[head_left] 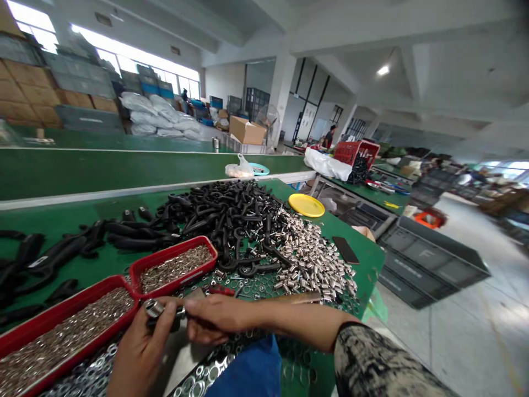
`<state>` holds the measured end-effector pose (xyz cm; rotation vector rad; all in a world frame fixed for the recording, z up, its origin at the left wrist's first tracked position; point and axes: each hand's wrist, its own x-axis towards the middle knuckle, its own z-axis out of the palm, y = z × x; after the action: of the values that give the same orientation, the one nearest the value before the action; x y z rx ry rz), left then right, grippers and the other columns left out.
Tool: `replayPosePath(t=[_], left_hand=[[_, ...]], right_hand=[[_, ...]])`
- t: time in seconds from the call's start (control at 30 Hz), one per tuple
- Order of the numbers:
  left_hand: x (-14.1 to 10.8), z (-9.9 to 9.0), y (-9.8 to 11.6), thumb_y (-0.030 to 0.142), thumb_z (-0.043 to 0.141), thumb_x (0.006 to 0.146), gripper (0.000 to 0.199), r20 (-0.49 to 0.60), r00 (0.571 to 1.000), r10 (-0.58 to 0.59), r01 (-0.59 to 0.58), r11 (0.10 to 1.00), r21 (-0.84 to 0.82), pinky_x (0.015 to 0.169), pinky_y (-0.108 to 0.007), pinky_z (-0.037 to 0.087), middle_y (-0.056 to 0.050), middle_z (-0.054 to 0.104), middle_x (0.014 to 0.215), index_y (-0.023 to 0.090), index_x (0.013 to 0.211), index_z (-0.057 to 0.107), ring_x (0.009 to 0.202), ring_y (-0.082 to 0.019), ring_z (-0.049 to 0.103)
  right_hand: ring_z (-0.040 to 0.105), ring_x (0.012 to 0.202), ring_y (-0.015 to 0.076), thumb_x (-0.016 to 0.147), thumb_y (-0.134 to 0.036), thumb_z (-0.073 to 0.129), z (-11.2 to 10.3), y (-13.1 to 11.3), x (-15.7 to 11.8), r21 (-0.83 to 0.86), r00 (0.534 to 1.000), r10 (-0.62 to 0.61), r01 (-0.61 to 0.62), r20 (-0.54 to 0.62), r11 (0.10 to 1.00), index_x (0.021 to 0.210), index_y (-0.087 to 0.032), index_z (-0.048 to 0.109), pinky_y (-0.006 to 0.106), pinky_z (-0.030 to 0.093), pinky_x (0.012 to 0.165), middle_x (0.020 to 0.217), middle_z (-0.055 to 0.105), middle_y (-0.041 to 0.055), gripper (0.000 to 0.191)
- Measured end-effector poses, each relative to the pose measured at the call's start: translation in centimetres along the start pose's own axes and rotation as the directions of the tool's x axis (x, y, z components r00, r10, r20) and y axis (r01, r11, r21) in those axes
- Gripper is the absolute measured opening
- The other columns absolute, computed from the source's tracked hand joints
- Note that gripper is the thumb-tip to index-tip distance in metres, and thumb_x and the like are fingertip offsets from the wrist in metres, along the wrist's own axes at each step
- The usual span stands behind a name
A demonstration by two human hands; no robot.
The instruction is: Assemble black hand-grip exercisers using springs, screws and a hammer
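Just before the red tray (182, 284), the left hand (138, 348) is clasping a dark part (175, 325), a silvery threaded fitting (153, 308) showing between thumb and fingers; the right hand (219, 314) is curling beside it, its exact hold hidden.

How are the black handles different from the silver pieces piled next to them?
The black handles are dark, but the silver pieces are pale and shiny. The handles are long, and many bend or hook; the silver pieces are short and stubby. The handles spread far over to the left, while the silver pieces bunch up on the right. Both lie in heaps on the green table.
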<state>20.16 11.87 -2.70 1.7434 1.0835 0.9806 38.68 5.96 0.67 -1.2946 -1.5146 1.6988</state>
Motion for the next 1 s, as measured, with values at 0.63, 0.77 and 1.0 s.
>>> replayPosePath(t=[0.63, 0.77, 1.0], left_hand=[[-0.3, 0.6, 0.6, 0.045, 0.046, 0.102, 0.027, 0.027, 0.998, 0.061, -0.054, 0.979, -0.199, 0.081, -0.029, 0.047, -0.001, 0.064, 0.089, 0.02, 0.098, 0.057, 0.082, -0.016, 0.059], [-0.2, 0.6, 0.9, 0.037, 0.049, 0.102, 0.019, -0.01, 0.95, 0.312, -0.312, 0.947, -0.079, 0.101, -0.035, 0.044, -0.008, 0.061, 0.112, 0.02, 0.102, 0.057, 0.109, -0.02, 0.058], [-0.9, 0.8, 2.5, 0.032, 0.043, 0.103, 0.017, 0.042, 0.952, 0.303, -0.303, 0.953, 0.0, 0.095, -0.033, 0.048, -0.006, 0.06, 0.105, 0.02, 0.102, 0.055, 0.101, -0.019, 0.06]], right_hand=[[0.051, 0.054, 0.0129, 0.091, -0.07, 0.05, 0.2, 0.5, -0.1, -0.324, 0.954, -0.131, 0.038, -0.269, 0.945, 0.091, -0.02, 0.057, 0.025, 0.038, 0.047, 0.079, 0.065, 0.0048, 0.051], [0.041, 0.043, 0.0127, 0.101, -0.066, 0.023, 0.5, 0.8, -0.2, -0.237, 0.994, -0.015, -0.011, -0.107, 0.971, 0.087, -0.02, 0.059, 0.026, 0.035, 0.043, 0.062, 0.059, 0.0014, 0.06], [0.045, 0.049, 0.0125, 0.096, -0.071, 0.039, 0.7, 0.9, -0.8, -0.155, 0.979, -0.06, 0.03, -0.196, 0.988, 0.095, -0.02, 0.059, 0.025, 0.037, 0.047, 0.07, 0.06, 0.0024, 0.055]])
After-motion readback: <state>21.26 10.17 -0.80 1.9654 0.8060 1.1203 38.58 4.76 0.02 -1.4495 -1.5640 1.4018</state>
